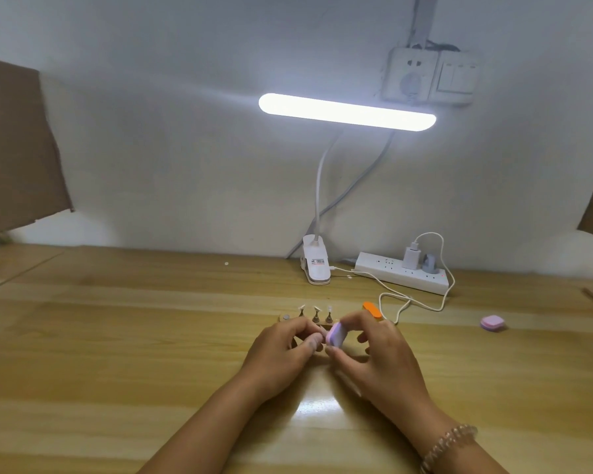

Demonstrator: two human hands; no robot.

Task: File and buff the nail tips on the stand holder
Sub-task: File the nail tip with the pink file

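A small wooden stand holder (286, 317) sits on the desk, with three pegs carrying pale nail tips (315, 308). In front of it my left hand (281, 350) pinches a small nail tip piece between thumb and fingers. My right hand (374, 350) grips a purple buffer block (438, 333) and holds it against that piece. An orange file (372, 309) lies just behind my right hand. The near part of the stand is hidden by my fingers.
A second pink-purple buffer block (492, 322) lies on the desk at the right. A clip lamp (316, 265), a white power strip (403, 272) and a looping white cable (408, 301) sit behind the stand. Cardboard panels stand at both sides.
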